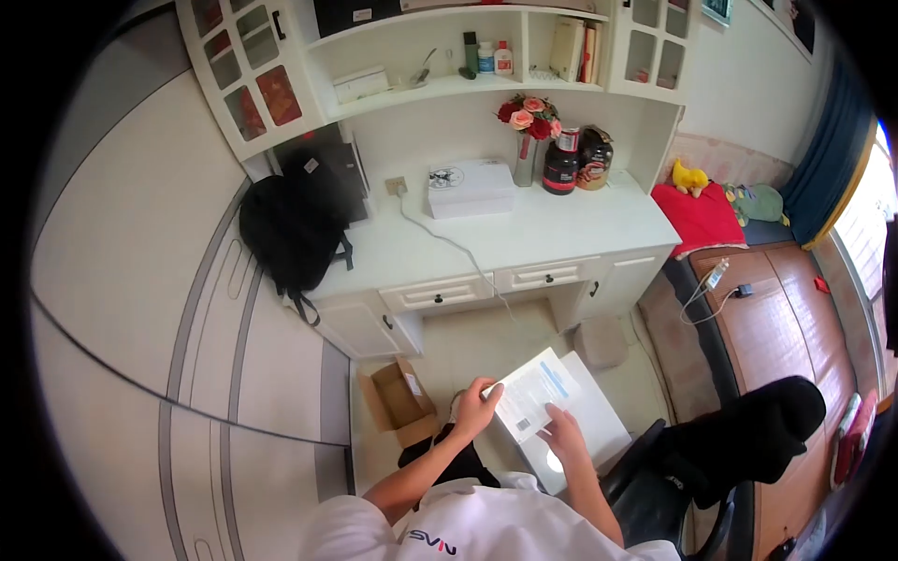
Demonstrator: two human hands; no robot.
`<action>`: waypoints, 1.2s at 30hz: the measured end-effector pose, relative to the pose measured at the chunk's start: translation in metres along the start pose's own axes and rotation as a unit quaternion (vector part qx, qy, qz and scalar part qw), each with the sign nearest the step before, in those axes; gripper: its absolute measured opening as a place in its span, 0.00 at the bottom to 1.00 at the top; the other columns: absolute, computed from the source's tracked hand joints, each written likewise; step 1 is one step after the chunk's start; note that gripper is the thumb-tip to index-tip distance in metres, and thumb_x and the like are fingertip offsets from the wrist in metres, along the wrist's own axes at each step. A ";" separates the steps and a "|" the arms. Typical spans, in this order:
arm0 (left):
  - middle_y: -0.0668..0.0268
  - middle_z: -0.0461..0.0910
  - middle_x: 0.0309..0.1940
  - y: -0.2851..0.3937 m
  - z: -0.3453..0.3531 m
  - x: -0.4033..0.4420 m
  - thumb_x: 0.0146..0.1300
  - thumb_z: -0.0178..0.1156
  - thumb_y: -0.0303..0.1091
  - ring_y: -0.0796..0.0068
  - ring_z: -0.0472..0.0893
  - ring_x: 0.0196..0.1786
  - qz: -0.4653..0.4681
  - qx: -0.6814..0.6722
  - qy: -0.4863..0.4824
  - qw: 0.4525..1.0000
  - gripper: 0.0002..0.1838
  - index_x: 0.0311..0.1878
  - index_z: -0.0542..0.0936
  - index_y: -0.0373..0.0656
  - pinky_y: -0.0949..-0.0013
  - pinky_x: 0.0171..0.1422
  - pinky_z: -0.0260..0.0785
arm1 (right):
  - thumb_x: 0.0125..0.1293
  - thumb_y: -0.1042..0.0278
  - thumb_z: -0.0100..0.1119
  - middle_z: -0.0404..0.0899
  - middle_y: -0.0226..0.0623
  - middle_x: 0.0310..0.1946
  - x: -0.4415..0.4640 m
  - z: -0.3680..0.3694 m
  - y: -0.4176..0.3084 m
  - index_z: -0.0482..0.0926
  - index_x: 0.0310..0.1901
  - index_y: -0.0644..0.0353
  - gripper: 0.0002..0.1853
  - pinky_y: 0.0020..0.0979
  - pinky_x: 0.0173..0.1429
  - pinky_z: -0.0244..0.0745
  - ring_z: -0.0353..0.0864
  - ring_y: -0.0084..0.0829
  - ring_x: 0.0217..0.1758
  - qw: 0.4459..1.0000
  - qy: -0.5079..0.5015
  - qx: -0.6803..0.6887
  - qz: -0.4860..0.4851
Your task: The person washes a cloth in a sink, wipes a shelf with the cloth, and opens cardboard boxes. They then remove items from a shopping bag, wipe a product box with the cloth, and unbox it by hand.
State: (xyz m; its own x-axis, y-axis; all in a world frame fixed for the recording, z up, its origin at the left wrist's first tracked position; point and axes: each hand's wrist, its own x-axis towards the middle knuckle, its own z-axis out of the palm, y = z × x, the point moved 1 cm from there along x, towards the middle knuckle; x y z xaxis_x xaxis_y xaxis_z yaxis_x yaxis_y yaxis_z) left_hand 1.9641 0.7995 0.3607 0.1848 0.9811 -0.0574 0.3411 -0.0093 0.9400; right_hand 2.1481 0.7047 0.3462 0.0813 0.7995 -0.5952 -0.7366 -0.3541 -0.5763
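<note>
A flat white box (526,397) with fine print, a blue strip and a barcode is held in front of my body. My left hand (477,408) grips its left edge, thumb on top. Around its lower right edge, my right hand (563,438) closes with a finger lying over the printed face. Beneath the box is a larger white flat surface (599,407), with a bright reflection near my right wrist. The undersides of both hands are hidden.
An opened cardboard box (398,402) stands on the floor at left. A black office chair (655,486) is close on my right. Ahead, the white desk (374,266) carries a black backpack (290,234), a white carton (470,187), a flower vase (526,159) and dark tubs (561,168).
</note>
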 end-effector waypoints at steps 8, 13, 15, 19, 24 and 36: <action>0.60 0.82 0.29 -0.047 -0.052 0.153 0.63 0.59 0.40 0.70 0.81 0.29 -0.003 0.029 -0.088 0.996 0.12 0.39 0.79 0.39 0.68 0.34 0.71 | 0.62 0.60 0.61 0.79 0.30 0.41 0.115 0.075 -0.019 0.75 0.48 0.53 0.15 0.38 0.52 0.73 0.78 0.27 0.44 0.993 0.104 0.039 0.038; 0.59 0.82 0.30 -0.072 -0.086 0.242 0.61 0.59 0.35 0.68 0.83 0.33 -0.026 0.046 -0.146 0.988 0.11 0.42 0.79 0.39 0.68 0.38 0.73 | 0.61 0.59 0.61 0.78 0.35 0.45 0.173 0.152 -0.050 0.74 0.51 0.60 0.20 0.38 0.54 0.73 0.77 0.31 0.49 0.988 0.137 -0.075 0.006; 0.59 0.82 0.32 -0.080 -0.091 0.269 0.61 0.60 0.34 0.69 0.83 0.35 -0.039 0.017 -0.200 0.979 0.11 0.43 0.79 0.38 0.68 0.39 0.74 | 0.61 0.59 0.60 0.78 0.37 0.47 0.185 0.173 -0.066 0.74 0.53 0.65 0.22 0.34 0.52 0.74 0.77 0.31 0.48 0.976 0.136 -0.168 -0.028; 0.63 0.81 0.37 -0.050 -0.088 0.316 0.58 0.62 0.30 0.74 0.80 0.41 -0.095 -0.082 -0.305 0.944 0.13 0.47 0.78 0.37 0.70 0.45 0.73 | 0.62 0.69 0.59 0.81 0.33 0.42 0.198 0.181 -0.091 0.77 0.51 0.67 0.17 0.27 0.48 0.73 0.78 0.24 0.42 0.965 0.098 -0.206 -0.132; 0.66 0.80 0.38 -0.005 -0.055 0.334 0.59 0.62 0.27 0.77 0.78 0.41 -0.158 -0.153 -0.378 0.900 0.13 0.47 0.76 0.36 0.73 0.48 0.71 | 0.61 0.71 0.59 0.82 0.34 0.41 0.179 0.175 -0.112 0.77 0.50 0.68 0.16 0.27 0.49 0.72 0.77 0.22 0.43 0.947 0.136 -0.224 -0.186; 0.68 0.76 0.33 0.105 0.022 0.222 0.61 0.60 0.24 0.82 0.75 0.36 0.025 -0.097 -0.462 0.881 0.08 0.42 0.74 0.34 0.78 0.43 0.69 | 0.67 0.68 0.55 0.81 0.33 0.39 0.033 0.119 -0.095 0.77 0.47 0.67 0.12 0.23 0.45 0.72 0.76 0.19 0.40 0.877 0.293 0.008 -0.381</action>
State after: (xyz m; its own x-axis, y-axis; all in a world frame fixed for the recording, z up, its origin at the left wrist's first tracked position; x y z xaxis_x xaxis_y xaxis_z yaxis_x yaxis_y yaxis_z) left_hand 2.0614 1.0122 0.4395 0.8969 0.4038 -0.1803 0.1648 0.0731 0.9836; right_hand 2.1408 0.8221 0.4478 0.8810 0.4136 -0.2298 -0.3284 0.1848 -0.9263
